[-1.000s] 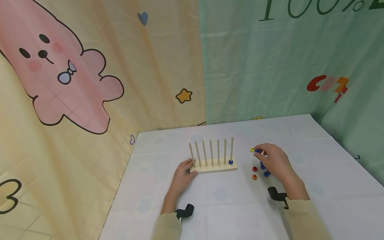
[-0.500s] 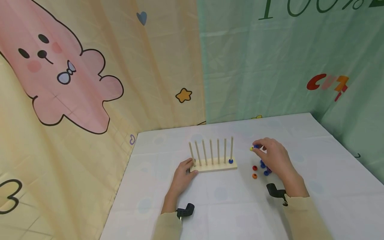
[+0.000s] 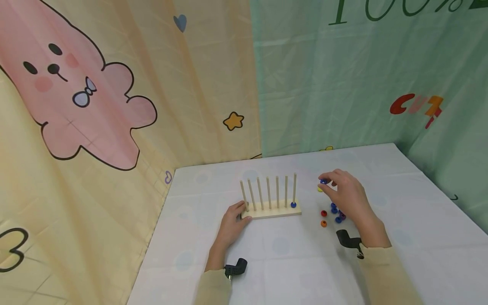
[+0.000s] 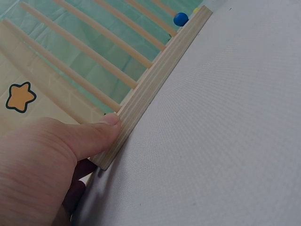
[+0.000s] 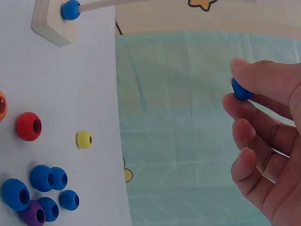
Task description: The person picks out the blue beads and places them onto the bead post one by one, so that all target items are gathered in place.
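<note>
Above the white-clothed bench, the right hand pinches a small blue wooden bead between thumb and forefinger; the right wrist view shows the same bead clamped at the fingertips, clear of the cloth. A second ago that hand was low among the loose beads with the blue one barely off the surface; it has since risen and drifted slightly towards the pale wooden peg rack, so the bead looks picked and on its way rather than still being chosen. The left hand stays pressed against the rack's left end, thumb flat on the base edge, fingers curled round it, steadying it. One blue bead already sits at the foot of the rightmost peg. On the cloth below the raised hand lie a small yellow bead, a red bead, an orange bead, and a cluster of blue beads with one purple bead.
</note>
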Action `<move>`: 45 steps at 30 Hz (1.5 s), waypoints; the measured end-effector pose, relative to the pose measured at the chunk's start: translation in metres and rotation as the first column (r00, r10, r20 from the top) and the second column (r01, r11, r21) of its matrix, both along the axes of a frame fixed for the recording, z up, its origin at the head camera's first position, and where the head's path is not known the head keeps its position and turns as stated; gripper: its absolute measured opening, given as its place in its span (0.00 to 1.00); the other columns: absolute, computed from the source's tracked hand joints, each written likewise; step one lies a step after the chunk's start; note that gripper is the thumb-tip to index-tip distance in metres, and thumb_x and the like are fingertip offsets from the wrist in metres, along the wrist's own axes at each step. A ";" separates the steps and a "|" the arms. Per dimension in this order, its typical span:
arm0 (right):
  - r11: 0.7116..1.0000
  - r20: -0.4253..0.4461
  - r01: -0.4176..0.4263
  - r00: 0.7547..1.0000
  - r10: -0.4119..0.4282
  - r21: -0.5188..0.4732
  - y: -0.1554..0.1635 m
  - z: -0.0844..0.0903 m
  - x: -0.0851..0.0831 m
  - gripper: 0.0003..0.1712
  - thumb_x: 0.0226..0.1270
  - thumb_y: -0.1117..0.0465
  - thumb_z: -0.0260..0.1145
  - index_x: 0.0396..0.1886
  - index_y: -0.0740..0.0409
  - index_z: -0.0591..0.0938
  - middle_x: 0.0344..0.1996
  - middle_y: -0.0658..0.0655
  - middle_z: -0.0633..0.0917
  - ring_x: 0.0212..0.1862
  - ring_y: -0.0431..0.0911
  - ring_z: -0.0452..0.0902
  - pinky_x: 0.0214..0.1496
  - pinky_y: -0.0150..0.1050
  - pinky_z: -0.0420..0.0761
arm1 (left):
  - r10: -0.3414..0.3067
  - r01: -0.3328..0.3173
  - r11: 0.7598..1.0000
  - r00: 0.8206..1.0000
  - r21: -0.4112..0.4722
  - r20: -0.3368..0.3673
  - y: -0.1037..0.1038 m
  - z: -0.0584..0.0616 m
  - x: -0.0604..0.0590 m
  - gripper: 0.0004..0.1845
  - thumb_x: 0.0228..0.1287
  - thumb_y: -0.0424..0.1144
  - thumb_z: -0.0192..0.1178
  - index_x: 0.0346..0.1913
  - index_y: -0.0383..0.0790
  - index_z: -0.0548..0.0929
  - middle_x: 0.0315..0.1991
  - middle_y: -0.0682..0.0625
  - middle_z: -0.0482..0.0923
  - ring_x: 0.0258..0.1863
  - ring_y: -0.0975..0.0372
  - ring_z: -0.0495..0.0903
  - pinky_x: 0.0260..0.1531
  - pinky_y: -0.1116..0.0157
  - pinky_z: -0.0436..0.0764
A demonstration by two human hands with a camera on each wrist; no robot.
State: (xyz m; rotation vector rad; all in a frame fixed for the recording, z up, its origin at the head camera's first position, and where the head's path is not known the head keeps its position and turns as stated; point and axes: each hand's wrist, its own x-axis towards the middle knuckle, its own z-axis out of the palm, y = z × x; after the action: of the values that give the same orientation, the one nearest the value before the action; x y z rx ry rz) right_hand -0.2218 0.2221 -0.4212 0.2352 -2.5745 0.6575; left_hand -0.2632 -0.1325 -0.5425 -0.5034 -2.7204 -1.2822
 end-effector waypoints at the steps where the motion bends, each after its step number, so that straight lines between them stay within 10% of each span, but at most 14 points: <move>1: 1.000 -0.002 0.000 1.000 0.000 0.001 0.000 0.001 0.000 0.13 0.55 0.54 0.69 0.41 0.47 0.82 0.35 0.46 0.78 0.37 0.45 0.71 0.29 0.40 0.70 | -0.001 0.001 1.000 1.000 0.001 -0.002 0.000 0.000 0.000 0.29 0.56 0.45 0.63 0.61 0.42 0.71 0.63 0.54 0.63 0.63 0.60 0.59 0.60 0.60 0.62; 45: 0.990 -0.235 -0.139 0.964 0.127 -0.035 -0.048 0.026 -0.013 0.15 0.50 0.56 0.72 0.40 0.46 0.82 0.34 0.43 0.82 0.35 0.39 0.72 0.31 0.36 0.72 | 0.001 -0.001 1.000 1.000 -0.016 0.005 -0.001 -0.004 -0.003 0.30 0.56 0.47 0.63 0.62 0.43 0.71 0.63 0.55 0.63 0.63 0.62 0.59 0.60 0.62 0.61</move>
State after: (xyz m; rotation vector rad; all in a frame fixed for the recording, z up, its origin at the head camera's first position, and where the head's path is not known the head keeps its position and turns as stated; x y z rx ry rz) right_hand -0.2345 0.1742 -0.3952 0.4452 -2.3290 0.6994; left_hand -0.2664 -0.1338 -0.5461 -0.5007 -2.7368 -1.2643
